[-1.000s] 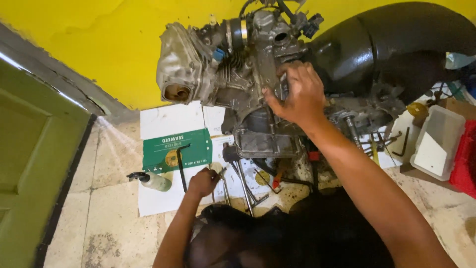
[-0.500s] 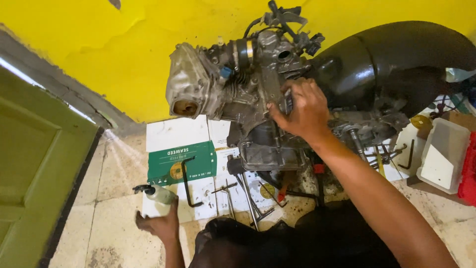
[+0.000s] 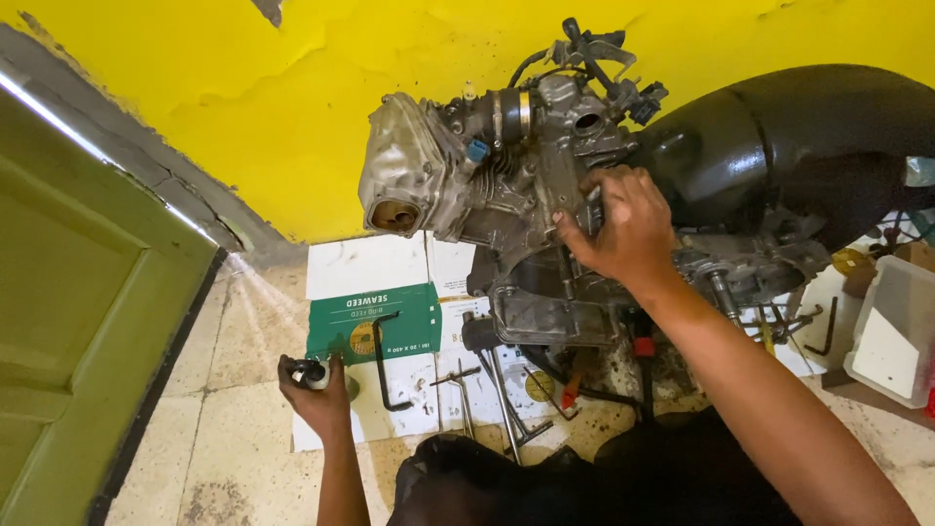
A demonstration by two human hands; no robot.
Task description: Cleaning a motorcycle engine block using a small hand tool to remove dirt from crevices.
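Yellow wall up top, tiled floor [image 3: 195, 458] below, green door [image 3: 78, 321] at left edge of frame. The engine [image 3: 506, 195] sits centre-frame, w/ a black curved cover [image 3: 779, 146] at upper right.

Your right hand [image 3: 623, 229] is closed on the engine casing mid-frame, fingers wrapped over its top edge. Your left hand [image 3: 317, 390], lower left, is closed around a small dark can [image 3: 312, 371] just above the floor, beside the white paper sheets [image 3: 365, 263].

Judgement: keep the right hand's grip firm so the engine doesn't rock while the left lifts; bring the can up close to your body, not across the tools. Can't tell if the can is capped, so hold it level.

In the way: a black L-shaped key [image 3: 382, 360] lying on the green box [image 3: 370, 321] right next to the left hand, plus loose rods and wrenches [image 3: 497, 390] under the engine, centre-bottom. A white plastic tub [image 3: 891, 331] sits at right edge, well apart.
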